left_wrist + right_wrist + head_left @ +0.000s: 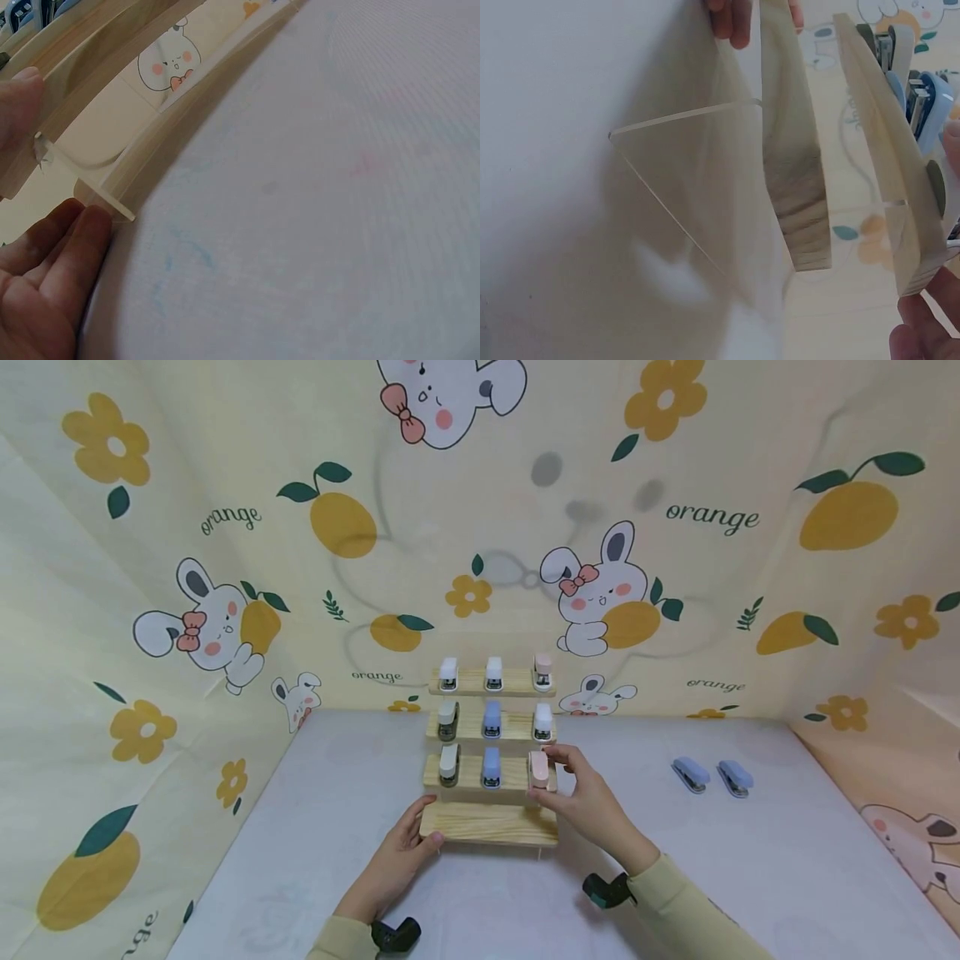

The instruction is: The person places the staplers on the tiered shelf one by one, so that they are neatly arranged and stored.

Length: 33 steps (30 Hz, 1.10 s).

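A tiered wooden display stand (487, 823) with clear supports bears several small staplers in rows. My left hand (401, 852) grips the left end of its lowest, bare step. In the left wrist view the thumb (21, 109) lies on the board and the fingertips are by a clear support (94, 187). My right hand (588, 797) holds the pink stapler (538, 770) at the right end of the step above, its thumb in front and a finger behind. In the right wrist view that stapler is mostly cut off, with fingers (919, 330) beside the board's end.
Two blue staplers (712, 775) lie on the white table to the right of the stand. White, grey, blue and pink staplers stand on the upper steps. A patterned cloth (480, 502) hangs close behind the stand and along both sides.
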{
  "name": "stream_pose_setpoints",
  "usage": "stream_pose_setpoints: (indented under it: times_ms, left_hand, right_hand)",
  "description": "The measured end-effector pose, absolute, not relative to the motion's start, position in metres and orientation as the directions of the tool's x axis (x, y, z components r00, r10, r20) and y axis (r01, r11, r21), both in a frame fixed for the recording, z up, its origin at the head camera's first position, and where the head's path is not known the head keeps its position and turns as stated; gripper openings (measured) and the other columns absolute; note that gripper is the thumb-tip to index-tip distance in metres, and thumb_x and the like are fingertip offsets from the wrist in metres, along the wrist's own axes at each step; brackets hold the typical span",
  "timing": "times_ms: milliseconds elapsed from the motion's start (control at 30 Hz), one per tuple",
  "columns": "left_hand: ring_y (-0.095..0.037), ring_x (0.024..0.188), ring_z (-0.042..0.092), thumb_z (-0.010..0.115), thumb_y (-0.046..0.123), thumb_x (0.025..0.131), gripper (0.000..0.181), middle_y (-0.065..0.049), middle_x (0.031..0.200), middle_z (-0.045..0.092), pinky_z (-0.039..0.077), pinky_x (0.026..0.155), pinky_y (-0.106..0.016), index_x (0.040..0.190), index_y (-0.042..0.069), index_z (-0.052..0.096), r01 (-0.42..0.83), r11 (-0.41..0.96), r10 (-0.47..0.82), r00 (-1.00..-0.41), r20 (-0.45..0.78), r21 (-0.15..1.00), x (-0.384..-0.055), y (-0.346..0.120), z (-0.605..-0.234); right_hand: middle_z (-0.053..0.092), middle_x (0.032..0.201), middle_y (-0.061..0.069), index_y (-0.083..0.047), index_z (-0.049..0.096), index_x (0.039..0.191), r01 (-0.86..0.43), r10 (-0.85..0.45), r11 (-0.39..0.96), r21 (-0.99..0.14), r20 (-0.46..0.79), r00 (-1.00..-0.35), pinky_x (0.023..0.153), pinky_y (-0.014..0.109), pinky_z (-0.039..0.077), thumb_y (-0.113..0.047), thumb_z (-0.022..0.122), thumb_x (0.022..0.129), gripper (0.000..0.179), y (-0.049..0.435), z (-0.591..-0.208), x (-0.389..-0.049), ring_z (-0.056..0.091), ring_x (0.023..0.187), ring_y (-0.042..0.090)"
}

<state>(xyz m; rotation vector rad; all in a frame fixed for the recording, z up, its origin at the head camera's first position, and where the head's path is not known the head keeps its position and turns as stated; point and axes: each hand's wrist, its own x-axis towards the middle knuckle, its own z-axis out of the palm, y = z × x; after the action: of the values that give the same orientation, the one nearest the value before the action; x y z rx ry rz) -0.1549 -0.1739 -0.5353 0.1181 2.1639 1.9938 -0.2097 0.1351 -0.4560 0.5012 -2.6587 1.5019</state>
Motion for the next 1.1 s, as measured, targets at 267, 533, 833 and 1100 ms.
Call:
stream_pose_setpoints:
  times_ms: [267, 533, 833, 1100]
  left_hand:
    - [-0.025, 0.142, 0.024, 0.067, 0.033, 0.091, 0.071, -0.011, 0.158, 0.023, 0.025, 0.113, -0.039, 0.15, 0.022, 0.03, -0.075, 0.086, 0.194, -0.977, -0.091, 0.993, -0.155, -0.174, -0.535]
    - [-0.025, 0.142, 0.024, 0.067, 0.033, 0.091, 0.07, -0.01, 0.158, 0.023, 0.025, 0.113, -0.04, 0.15, 0.023, 0.03, -0.086, 0.089, 0.183, -0.978, -0.101, 0.992, -0.154, -0.174, -0.534]
    - [-0.025, 0.142, 0.024, 0.067, 0.033, 0.091, 0.071, -0.01, 0.158, 0.023, 0.025, 0.113, -0.039, 0.15, 0.024, 0.029, -0.083, 0.082, 0.187, -0.978, -0.097, 0.993, -0.154, -0.174, -0.534]
    - [-0.025, 0.142, 0.026, 0.067, 0.032, 0.091, 0.07, -0.011, 0.157, 0.024, 0.027, 0.112, -0.039, 0.15, 0.023, 0.029, -0.085, 0.078, 0.188, -0.977, -0.099, 0.993, -0.154, -0.173, -0.534]
  right_hand:
    - [0.054, 0.132, 0.003, -0.018, 0.045, 0.133, -0.339, -0.254, 0.454, -0.824, 0.244, -0.936, 0.1, 0.055, 0.039, -0.045, 0.079, 0.077, 0.071, 0.134, -0.462, -0.214, 0.049, 0.119, 0.025]
    - [0.054, 0.131, 0.002, -0.014, 0.044, 0.135, -0.371, -0.269, 0.455, -0.81, 0.272, -0.924, 0.098, 0.047, 0.043, -0.044, 0.079, 0.078, 0.073, 0.137, -0.462, -0.214, 0.051, 0.119, 0.022]
    - [0.052, 0.133, 0.003, -0.017, 0.045, 0.135, -0.313, -0.228, 0.503, -0.805, 0.226, -0.947, 0.096, 0.049, 0.045, -0.044, 0.079, 0.078, 0.072, 0.172, -0.465, -0.212, 0.052, 0.118, 0.027]
    - [0.049, 0.137, 0.009, -0.016, 0.041, 0.139, -0.236, -0.166, 0.574, -0.784, 0.171, -0.971, 0.095, 0.056, 0.044, -0.046, 0.076, 0.081, 0.075, 0.212, -0.476, -0.215, 0.048, 0.121, 0.036]
